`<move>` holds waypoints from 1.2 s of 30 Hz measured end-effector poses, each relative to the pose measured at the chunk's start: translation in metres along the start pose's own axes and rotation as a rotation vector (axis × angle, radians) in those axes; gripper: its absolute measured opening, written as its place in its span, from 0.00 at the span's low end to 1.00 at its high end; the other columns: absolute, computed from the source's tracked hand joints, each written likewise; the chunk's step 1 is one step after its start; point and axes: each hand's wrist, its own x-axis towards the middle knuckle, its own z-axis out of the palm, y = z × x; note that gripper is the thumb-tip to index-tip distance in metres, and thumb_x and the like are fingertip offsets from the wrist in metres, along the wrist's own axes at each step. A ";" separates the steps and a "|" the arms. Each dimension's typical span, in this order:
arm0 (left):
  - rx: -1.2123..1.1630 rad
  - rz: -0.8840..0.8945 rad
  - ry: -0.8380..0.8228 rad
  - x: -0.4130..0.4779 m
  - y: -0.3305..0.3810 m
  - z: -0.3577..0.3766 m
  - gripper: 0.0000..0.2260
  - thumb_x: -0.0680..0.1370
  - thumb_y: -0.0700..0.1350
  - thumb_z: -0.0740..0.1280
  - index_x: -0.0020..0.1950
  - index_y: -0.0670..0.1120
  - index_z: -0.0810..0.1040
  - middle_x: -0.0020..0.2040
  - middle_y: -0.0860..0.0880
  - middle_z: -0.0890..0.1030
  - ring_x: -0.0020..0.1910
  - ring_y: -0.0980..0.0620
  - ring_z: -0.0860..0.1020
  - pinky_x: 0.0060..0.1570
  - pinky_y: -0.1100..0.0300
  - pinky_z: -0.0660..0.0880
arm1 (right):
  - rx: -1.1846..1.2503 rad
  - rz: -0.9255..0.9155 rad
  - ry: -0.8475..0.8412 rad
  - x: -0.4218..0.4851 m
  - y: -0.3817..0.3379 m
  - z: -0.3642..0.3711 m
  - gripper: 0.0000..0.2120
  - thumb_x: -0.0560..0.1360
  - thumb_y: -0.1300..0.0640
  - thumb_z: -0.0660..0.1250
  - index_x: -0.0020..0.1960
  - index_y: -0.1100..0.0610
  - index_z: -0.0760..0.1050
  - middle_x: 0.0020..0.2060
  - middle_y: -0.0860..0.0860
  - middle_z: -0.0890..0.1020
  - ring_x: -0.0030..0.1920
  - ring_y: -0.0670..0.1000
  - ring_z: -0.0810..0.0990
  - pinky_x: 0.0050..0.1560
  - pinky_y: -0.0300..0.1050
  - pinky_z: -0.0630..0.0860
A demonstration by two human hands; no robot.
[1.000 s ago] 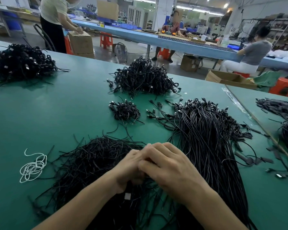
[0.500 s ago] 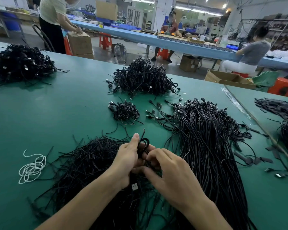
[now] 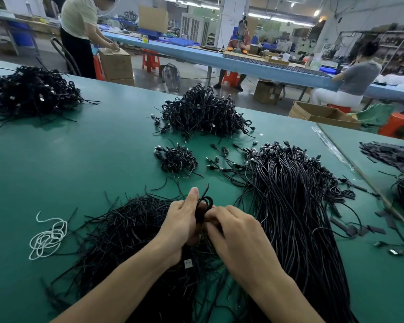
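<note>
Head view: left hand (image 3: 180, 227) and right hand (image 3: 240, 241) fingers pinch one coiled black cable (image 3: 204, 202) over the tie pile (image 3: 126, 229).

Factory floor: worktables (image 3: 79, 159), cable heaps (image 3: 203, 113)

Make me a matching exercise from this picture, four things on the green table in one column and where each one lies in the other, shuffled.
1 white string
2 coiled black cable
3 long straight cables
4 small heap of coiled cables

A gripped by left hand and right hand
B right of the hands
C left of the hands
D beyond the hands

Pairs: 1-C, 2-A, 3-B, 4-D
</note>
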 end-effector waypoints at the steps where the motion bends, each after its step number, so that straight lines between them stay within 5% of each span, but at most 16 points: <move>1: -0.003 0.004 -0.011 0.001 -0.001 0.000 0.29 0.82 0.61 0.58 0.25 0.50 0.78 0.24 0.52 0.67 0.19 0.55 0.61 0.19 0.65 0.58 | -0.045 -0.007 0.016 0.000 0.001 0.000 0.06 0.80 0.53 0.65 0.54 0.51 0.79 0.44 0.45 0.79 0.42 0.46 0.78 0.45 0.41 0.77; 5: -0.017 -0.022 0.000 0.000 -0.002 0.002 0.25 0.82 0.61 0.59 0.29 0.49 0.75 0.26 0.49 0.64 0.20 0.54 0.59 0.19 0.66 0.57 | -0.256 -0.079 0.029 0.001 0.005 0.002 0.05 0.73 0.59 0.75 0.45 0.53 0.79 0.37 0.46 0.77 0.37 0.49 0.76 0.37 0.42 0.77; 11: 0.115 -0.051 -0.123 -0.005 -0.007 0.005 0.23 0.81 0.62 0.60 0.36 0.46 0.70 0.25 0.51 0.65 0.21 0.54 0.61 0.22 0.65 0.59 | -0.392 -0.380 0.059 0.005 0.019 -0.005 0.11 0.68 0.63 0.75 0.48 0.55 0.78 0.44 0.48 0.77 0.45 0.51 0.74 0.46 0.44 0.71; 14: 0.274 -0.099 -0.145 -0.008 -0.014 0.001 0.17 0.82 0.56 0.60 0.40 0.45 0.71 0.24 0.51 0.71 0.22 0.55 0.66 0.22 0.66 0.61 | -0.308 -0.432 0.029 0.007 0.022 -0.009 0.08 0.70 0.62 0.74 0.47 0.55 0.77 0.50 0.49 0.79 0.52 0.51 0.77 0.52 0.45 0.74; 19: 0.152 -0.327 -0.306 -0.005 -0.014 -0.006 0.23 0.81 0.57 0.59 0.28 0.50 0.68 0.24 0.52 0.64 0.19 0.57 0.58 0.18 0.70 0.54 | -0.134 -0.285 -0.060 0.005 0.017 -0.004 0.03 0.75 0.60 0.70 0.46 0.55 0.76 0.46 0.48 0.78 0.46 0.49 0.77 0.49 0.47 0.77; 24: -0.157 -0.483 -0.588 0.001 -0.006 -0.018 0.16 0.73 0.58 0.68 0.37 0.48 0.72 0.31 0.52 0.62 0.22 0.60 0.58 0.16 0.69 0.54 | -0.029 -0.112 -0.092 0.002 0.026 -0.001 0.04 0.79 0.57 0.67 0.46 0.54 0.78 0.42 0.47 0.77 0.44 0.50 0.76 0.51 0.45 0.72; 29: 0.387 -0.203 -0.712 -0.010 -0.002 -0.026 0.13 0.65 0.43 0.75 0.46 0.47 0.75 0.31 0.56 0.73 0.27 0.62 0.70 0.23 0.69 0.65 | -0.012 -0.160 -0.193 0.005 0.025 -0.008 0.03 0.79 0.53 0.67 0.48 0.50 0.79 0.45 0.45 0.79 0.46 0.49 0.76 0.54 0.44 0.72; 36: 0.555 -0.167 -0.696 -0.013 0.004 -0.023 0.08 0.75 0.34 0.68 0.43 0.45 0.73 0.33 0.51 0.68 0.27 0.58 0.65 0.25 0.66 0.63 | -0.143 -0.315 -0.247 0.006 0.012 -0.008 0.04 0.75 0.60 0.71 0.47 0.52 0.79 0.48 0.46 0.79 0.49 0.49 0.76 0.51 0.45 0.75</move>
